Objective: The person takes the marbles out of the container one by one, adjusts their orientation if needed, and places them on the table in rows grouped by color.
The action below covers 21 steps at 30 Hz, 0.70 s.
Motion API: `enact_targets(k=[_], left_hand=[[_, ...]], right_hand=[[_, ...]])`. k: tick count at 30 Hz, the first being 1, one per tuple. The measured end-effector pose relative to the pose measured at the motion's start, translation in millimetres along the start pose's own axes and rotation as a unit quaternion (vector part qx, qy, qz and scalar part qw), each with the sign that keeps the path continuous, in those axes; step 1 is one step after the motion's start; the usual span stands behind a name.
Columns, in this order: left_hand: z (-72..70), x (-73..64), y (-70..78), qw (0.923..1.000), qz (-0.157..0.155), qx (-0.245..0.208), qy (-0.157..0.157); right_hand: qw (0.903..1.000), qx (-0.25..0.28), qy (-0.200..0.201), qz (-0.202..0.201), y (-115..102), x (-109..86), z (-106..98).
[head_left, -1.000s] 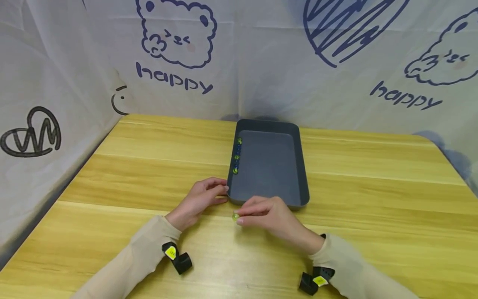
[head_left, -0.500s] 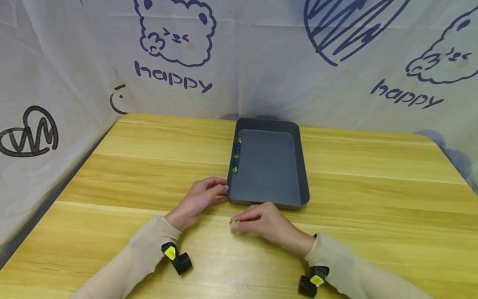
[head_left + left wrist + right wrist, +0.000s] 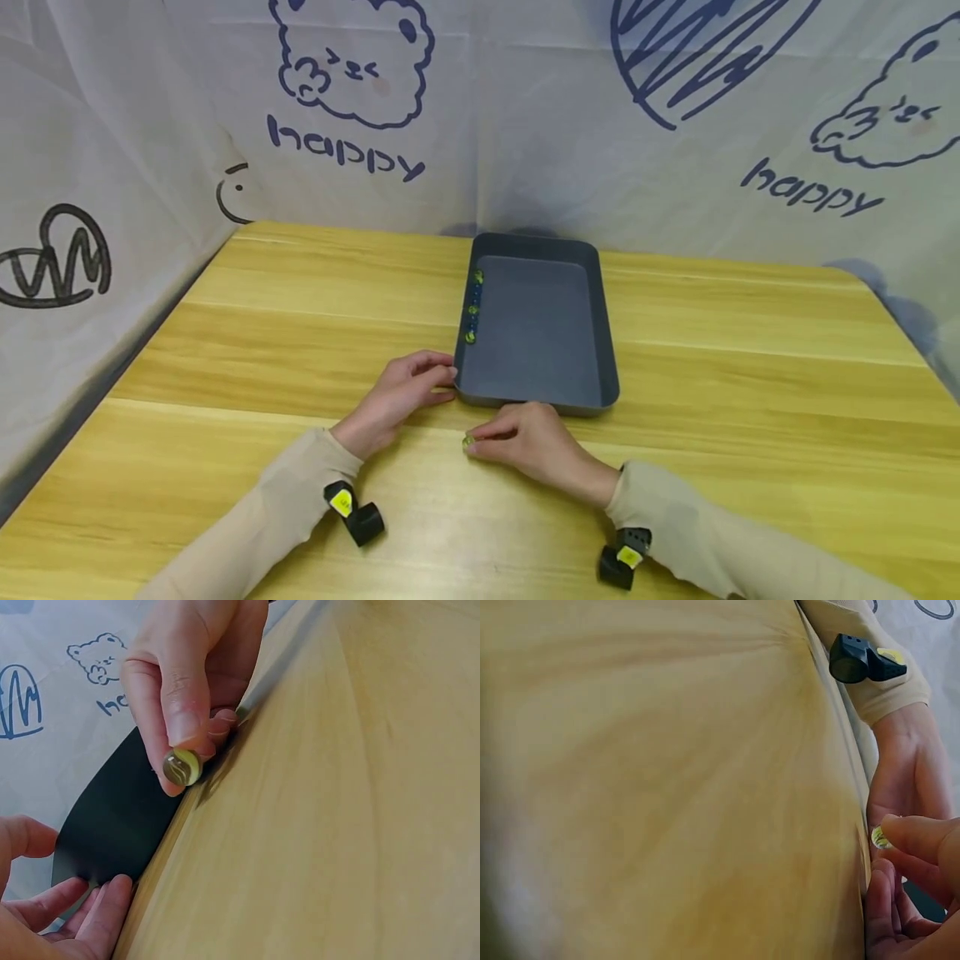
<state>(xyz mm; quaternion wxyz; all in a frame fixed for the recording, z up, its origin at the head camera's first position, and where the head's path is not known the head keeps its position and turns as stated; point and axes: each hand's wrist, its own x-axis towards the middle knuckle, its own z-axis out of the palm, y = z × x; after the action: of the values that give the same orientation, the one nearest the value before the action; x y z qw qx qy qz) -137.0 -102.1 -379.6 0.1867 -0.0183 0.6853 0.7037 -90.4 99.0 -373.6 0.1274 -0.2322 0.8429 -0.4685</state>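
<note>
A greenish-yellow glass marble (image 3: 468,444) is pinched between the thumb and fingertips of my right hand (image 3: 536,446), just in front of the tray's near edge. In the left wrist view the marble (image 3: 182,767) shows a yellow swirl. My left hand (image 3: 397,400) rests at the near left corner of the grey rectangular tray (image 3: 536,333), fingertips touching its outer wall. Inside, along the left wall, runs a row of marbles (image 3: 473,310), yellow-green ones with small dark blue ones between. In the right wrist view, the marble (image 3: 881,838) sits at my right thumb tip.
The tray stands on a wood-grain table (image 3: 750,375), near its far edge. A white cloth (image 3: 525,125) with blue drawings hangs behind and to the left. Each sleeved wrist wears a black camera, the left camera (image 3: 365,523) and right camera (image 3: 617,567).
My right hand, with the marble, has shifted slightly left and toward me, away from the tray's near edge. The left hand keeps its place at the tray corner.
</note>
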Motion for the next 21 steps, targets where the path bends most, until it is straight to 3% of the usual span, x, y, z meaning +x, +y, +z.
enact_targets(k=[21], left_hand=[[0.6, -1.7, 2.9, 1.0000, -0.004, 0.005, 0.001]], right_hand=[[0.9988, -0.041, 0.007, -0.024, -2.0, 1.2, 1.8]])
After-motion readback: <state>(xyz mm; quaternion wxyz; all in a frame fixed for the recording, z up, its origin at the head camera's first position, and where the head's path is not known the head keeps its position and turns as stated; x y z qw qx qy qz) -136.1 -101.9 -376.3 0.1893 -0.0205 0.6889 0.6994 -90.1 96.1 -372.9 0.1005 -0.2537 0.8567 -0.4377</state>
